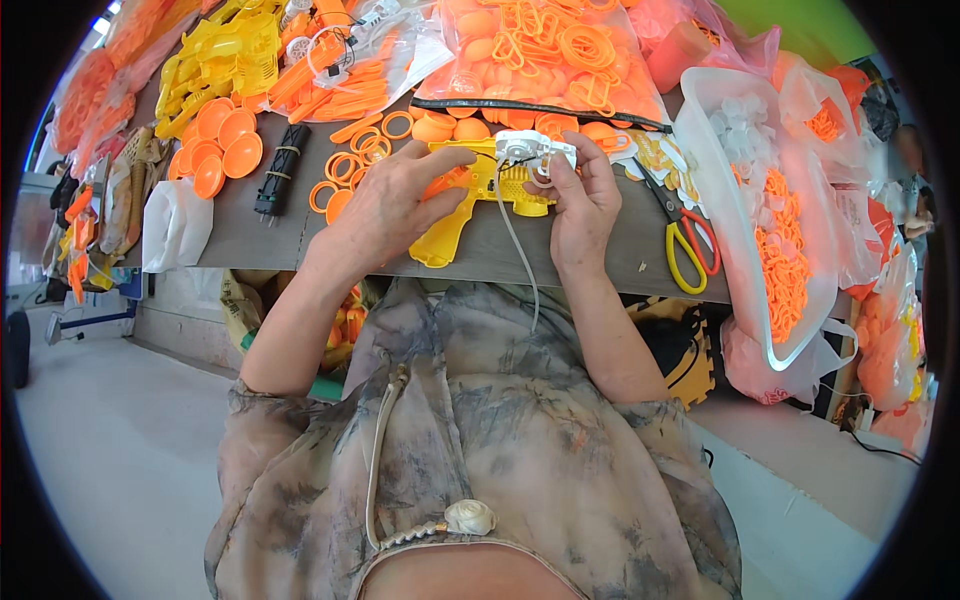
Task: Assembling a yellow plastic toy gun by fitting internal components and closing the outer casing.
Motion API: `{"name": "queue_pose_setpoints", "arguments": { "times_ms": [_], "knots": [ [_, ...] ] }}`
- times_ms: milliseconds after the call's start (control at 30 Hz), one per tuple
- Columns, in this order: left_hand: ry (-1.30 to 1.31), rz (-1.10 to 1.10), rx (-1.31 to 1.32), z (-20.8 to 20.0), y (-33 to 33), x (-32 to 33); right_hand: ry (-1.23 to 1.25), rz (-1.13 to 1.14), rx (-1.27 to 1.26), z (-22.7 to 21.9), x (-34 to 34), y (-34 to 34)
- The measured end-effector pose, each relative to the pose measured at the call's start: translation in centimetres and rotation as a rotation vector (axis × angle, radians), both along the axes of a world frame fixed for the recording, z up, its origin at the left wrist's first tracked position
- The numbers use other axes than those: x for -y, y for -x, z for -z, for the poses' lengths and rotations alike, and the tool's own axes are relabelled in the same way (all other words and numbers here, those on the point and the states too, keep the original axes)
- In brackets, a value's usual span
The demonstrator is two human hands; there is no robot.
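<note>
My right hand (583, 195) pinches a white plastic mechanism (520, 146) at its right end. Dark wires run along this part, and a thin pale tube (519, 245) hangs from it toward my lap. Beneath it, at the table's front edge, lies a yellow plastic toy-gun shell half (436, 240). My left hand (375, 205) is over the shell's left side, thumb and index finger apart, the index tip close to the mechanism. An orange piece (446, 182) shows between those fingers; whether they touch it I cannot tell.
Red-and-yellow scissors (688, 245) lie right, beside a white tub (745, 270) of orange parts. Orange cups (241, 156), a black cord-wrapped bundle (283, 172) and orange rings (343, 166) lie left. Behind are yellow shells (225, 55) and a bag of orange parts (545, 55).
</note>
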State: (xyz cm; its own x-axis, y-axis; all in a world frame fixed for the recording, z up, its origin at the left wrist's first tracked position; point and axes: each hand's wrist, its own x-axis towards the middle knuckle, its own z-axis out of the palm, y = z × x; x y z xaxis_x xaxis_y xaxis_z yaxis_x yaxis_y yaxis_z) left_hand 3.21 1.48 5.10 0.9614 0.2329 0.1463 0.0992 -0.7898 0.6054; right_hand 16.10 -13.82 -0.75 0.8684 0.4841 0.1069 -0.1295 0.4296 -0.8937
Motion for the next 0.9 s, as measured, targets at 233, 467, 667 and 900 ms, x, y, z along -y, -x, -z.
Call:
{"name": "queue_pose_setpoints", "arguments": {
  "times_ms": [233,467,667,900],
  "knots": [
    [-0.045,-0.039,-0.034,0.5,-0.2,-0.2,0.022,-0.016,0.063,0.0,-0.2,0.3],
    [0.055,-0.07,-0.031,-1.2,-0.3,0.1,0.045,-0.024,0.076,0.0,-0.1,0.4],
    [-0.039,-0.077,-0.073,-1.4,-0.6,-0.1,0.043,-0.033,0.075,-0.1,-0.2,0.5],
    [-0.035,-0.102,-0.08,-1.4,-1.5,0.1,0.056,-0.041,0.085,-0.1,-0.1,0.4]
  ]
}}
